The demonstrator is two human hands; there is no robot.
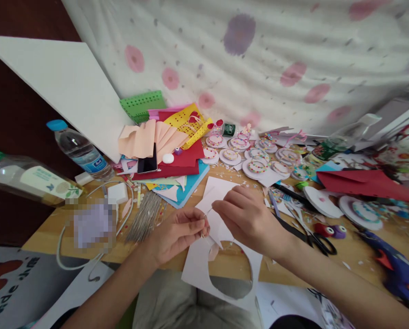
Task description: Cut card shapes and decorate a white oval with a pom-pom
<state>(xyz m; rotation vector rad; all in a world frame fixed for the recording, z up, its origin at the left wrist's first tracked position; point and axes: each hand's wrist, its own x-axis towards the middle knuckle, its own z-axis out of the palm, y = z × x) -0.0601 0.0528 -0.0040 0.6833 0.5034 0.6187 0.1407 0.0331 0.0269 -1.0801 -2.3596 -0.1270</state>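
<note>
White paper point(221, 269) with oval cut-out at worktop point(355, 251) edge, six o'clock, both pinching a thin wire point(207, 213) above it: left hand point(177, 235) and right hand point(247, 219) closed, seemingly mid-bend; next move likely calling for steady fingertip grip.

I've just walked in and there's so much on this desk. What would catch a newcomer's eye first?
Probably the two hands at the centre: the left hand and right hand pinch a thin wire above a white sheet with a round hole cut out. Behind them lies a cluster of round decorated discs, with a fan of coloured paper to the left. A blue glue gun lies at the right edge.
</note>
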